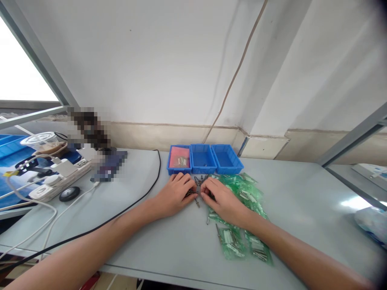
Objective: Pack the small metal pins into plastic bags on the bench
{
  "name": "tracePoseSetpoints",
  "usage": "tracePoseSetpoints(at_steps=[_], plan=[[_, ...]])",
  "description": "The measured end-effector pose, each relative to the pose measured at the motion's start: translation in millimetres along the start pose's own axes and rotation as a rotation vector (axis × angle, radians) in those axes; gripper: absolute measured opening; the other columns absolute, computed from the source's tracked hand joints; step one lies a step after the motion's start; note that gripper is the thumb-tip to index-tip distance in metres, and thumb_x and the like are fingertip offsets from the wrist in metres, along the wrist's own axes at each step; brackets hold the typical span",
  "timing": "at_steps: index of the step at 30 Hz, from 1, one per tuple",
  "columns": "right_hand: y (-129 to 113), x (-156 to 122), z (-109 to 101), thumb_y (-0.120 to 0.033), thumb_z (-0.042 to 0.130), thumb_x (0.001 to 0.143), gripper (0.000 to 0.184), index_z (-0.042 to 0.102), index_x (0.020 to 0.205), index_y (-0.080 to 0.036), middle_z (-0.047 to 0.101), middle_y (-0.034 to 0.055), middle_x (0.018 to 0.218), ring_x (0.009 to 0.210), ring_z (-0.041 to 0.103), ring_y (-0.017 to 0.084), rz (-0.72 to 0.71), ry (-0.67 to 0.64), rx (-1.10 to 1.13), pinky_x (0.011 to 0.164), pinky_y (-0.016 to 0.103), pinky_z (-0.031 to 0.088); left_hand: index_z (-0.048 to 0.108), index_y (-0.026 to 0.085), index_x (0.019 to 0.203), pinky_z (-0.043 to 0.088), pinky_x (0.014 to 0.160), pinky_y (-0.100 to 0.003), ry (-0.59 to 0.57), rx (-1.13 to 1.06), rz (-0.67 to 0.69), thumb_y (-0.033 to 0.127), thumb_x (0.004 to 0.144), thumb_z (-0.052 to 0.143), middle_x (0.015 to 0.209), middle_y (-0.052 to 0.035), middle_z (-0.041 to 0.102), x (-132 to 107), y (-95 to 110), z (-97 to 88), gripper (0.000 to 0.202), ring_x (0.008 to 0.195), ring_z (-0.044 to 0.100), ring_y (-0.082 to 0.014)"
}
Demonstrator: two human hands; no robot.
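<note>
My left hand is closed around several thin metal pins, whose ends stick out between thumb and fingers. Facing it, my right hand has its fingers curled together at the tips; what they hold, if anything, is hidden. Between and behind the hands lies a small pile of loose metal pins, and one single pin rests nearer to me. Green plastic bags of metal parts spread beneath and beside my right hand. One green bag lies closer to the front edge.
Behind the hands stand a blue bin with a pink packet, a middle blue bin and a right blue bin. A black cable crosses the table at left, near a power strip and a round black object.
</note>
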State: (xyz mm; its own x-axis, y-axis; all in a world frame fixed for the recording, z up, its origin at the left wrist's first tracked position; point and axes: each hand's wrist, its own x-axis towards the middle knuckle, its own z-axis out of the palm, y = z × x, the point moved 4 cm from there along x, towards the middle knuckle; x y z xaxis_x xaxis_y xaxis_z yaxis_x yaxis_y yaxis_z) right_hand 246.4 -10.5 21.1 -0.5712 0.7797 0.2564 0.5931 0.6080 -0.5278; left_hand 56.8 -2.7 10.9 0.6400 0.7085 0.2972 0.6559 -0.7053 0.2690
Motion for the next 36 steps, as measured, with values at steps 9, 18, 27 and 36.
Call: tracePoseSetpoints(at_steps=[9, 18, 27, 36], plan=[[8, -1, -3, -0.020, 0.053, 0.102, 0.009, 0.052, 0.095, -0.025, 0.063, -0.0016, 0.085, 0.073, 0.058, 0.018, 0.137, 0.115, 0.121, 0.066, 0.030, 0.044, 0.061, 0.023, 0.111, 0.043, 0.090, -0.040, 0.007, 0.006, 0.011, 0.039, 0.110, 0.055, 0.110, -0.0053, 0.062, -1, -1, 0.5, 0.018, 0.100, 0.053, -0.0242], [13, -1, -5, -0.023, 0.049, 0.103, 0.010, 0.055, 0.110, -0.026, 0.067, 0.0007, 0.095, 0.081, 0.063, 0.020, 0.219, 0.193, 0.168, 0.075, 0.033, 0.049, 0.062, 0.032, 0.137, 0.042, 0.097, -0.042, -0.008, 0.007, 0.045, 0.038, 0.113, 0.048, 0.121, -0.0068, 0.060, -1, 3, -2.7, 0.029, 0.108, 0.053, -0.0255], [15, -2, -4, -0.027, 0.048, 0.105, 0.013, 0.058, 0.114, -0.026, 0.069, 0.0022, 0.099, 0.083, 0.065, 0.021, 0.237, 0.190, 0.172, 0.076, 0.035, 0.050, 0.067, 0.032, 0.132, 0.042, 0.097, -0.042, 0.005, 0.014, 0.063, 0.038, 0.112, 0.049, 0.119, -0.0072, 0.060, -2, 2, -0.2, 0.027, 0.107, 0.053, -0.0255], [14, -1, -3, -0.027, 0.048, 0.105, 0.014, 0.059, 0.114, -0.025, 0.070, 0.0025, 0.099, 0.085, 0.065, 0.021, 0.247, 0.184, 0.175, 0.078, 0.035, 0.049, 0.064, 0.026, 0.122, 0.042, 0.097, -0.041, 0.007, 0.005, 0.053, 0.036, 0.110, 0.054, 0.120, -0.0064, 0.060, -2, 1, -0.9, 0.018, 0.107, 0.053, -0.0251]])
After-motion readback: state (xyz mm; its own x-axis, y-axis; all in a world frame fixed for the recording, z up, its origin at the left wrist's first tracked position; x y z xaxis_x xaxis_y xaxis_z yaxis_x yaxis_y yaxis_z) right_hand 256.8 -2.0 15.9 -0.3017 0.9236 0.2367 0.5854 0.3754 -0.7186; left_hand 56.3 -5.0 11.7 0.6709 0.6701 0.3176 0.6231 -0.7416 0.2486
